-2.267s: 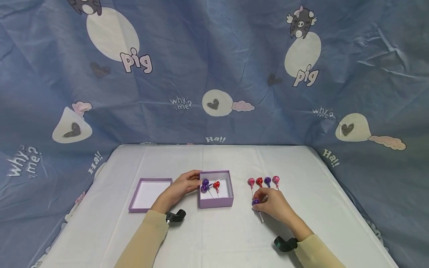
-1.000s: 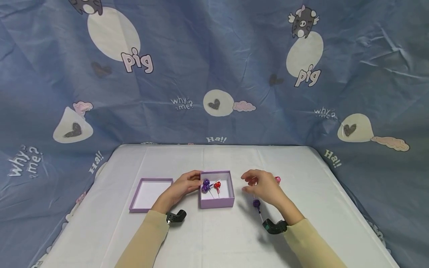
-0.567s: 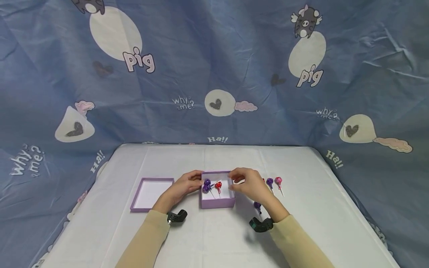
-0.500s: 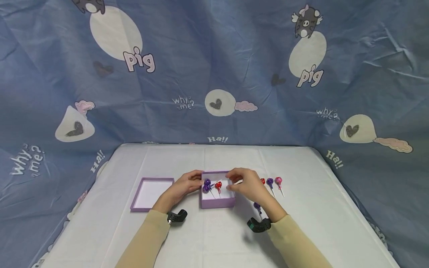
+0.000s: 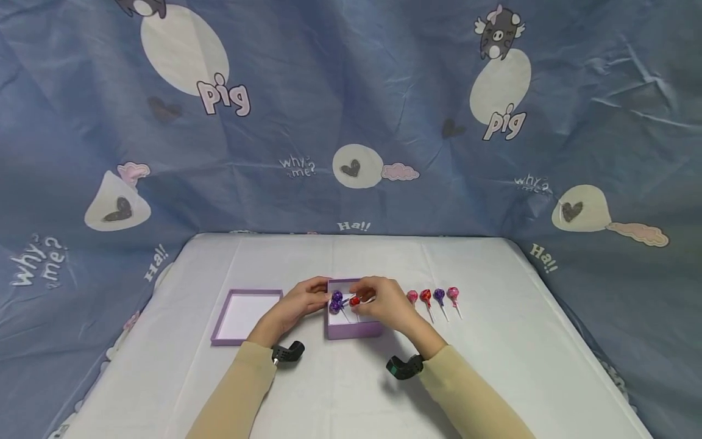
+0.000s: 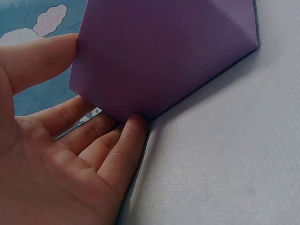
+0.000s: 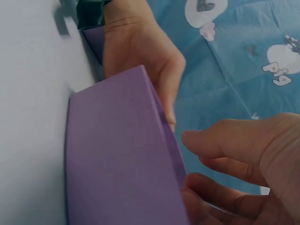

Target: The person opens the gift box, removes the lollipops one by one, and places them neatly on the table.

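Note:
In the head view, a purple box [image 5: 353, 331] stands on the table with its white inside showing. Two purple lollipops [image 5: 336, 303] lie at its left, and a red lollipop [image 5: 354, 300] near its middle. My left hand [image 5: 296, 305] holds the box by its left side; the left wrist view shows the thumb [image 6: 42, 58] at one edge and several fingers round the corner. My right hand [image 5: 386, 303] reaches over the right wall, thumb and forefinger apart on either side of the red lollipop. The right wrist view shows a gap between them; the lollipop is hidden there.
A purple-edged lid [image 5: 247, 314] lies inside up to the left. To the right is a row of lollipops: pink [image 5: 412, 296], red [image 5: 426, 296], purple [image 5: 439, 296] and another pink one [image 5: 453, 294]. White cloth [image 5: 331, 390] covers the table; a blue printed curtain [image 5: 285, 207] hangs behind.
My right hand has put a purple lollipop down below the row, then moved left over the box's right wall to the red lollipop inside. The left hand stays at the box.

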`<action>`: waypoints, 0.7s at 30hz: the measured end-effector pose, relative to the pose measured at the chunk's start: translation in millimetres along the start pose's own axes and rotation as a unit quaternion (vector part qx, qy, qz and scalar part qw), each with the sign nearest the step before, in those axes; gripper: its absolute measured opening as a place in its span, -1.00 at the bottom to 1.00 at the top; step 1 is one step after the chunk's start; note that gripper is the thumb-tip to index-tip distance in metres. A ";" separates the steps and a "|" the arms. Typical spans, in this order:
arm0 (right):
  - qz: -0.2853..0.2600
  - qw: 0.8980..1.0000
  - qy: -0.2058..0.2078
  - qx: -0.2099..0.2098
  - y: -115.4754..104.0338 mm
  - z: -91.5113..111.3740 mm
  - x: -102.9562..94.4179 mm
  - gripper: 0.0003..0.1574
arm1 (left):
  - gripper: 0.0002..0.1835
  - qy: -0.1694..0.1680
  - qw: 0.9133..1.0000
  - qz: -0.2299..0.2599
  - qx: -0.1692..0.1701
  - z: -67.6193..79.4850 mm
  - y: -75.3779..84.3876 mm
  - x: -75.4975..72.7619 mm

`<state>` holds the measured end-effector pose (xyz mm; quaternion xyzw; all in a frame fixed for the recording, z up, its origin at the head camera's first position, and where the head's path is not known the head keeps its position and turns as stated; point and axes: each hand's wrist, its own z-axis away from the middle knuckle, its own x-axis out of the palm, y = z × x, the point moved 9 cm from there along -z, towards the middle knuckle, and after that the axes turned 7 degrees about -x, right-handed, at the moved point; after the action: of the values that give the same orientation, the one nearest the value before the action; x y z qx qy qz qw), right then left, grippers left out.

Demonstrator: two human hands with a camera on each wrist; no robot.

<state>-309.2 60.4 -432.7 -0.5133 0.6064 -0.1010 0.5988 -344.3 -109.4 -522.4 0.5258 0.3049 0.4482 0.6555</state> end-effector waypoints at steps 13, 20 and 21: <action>0.022 0.999 -0.042 -0.003 4.5 -15.0 27.4 -0.65 | -0.46 -0.015 1.000 0.001 0.013 0.4 0.7 -0.6; 0.059 0.997 -0.047 -0.008 10.7 -21.1 33.1 -0.59 | -0.46 -0.023 1.000 -0.001 0.018 -0.2 2.6 1.6; 0.065 0.997 -0.047 -0.009 11.4 -21.8 33.9 -0.57 | -0.46 -0.020 1.000 0.000 0.017 -0.4 2.3 1.4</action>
<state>-324.8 29.6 -456.5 -0.4827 0.6106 -0.0321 0.6270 -344.7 -107.9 -520.2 0.5455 0.2991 0.4320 0.6530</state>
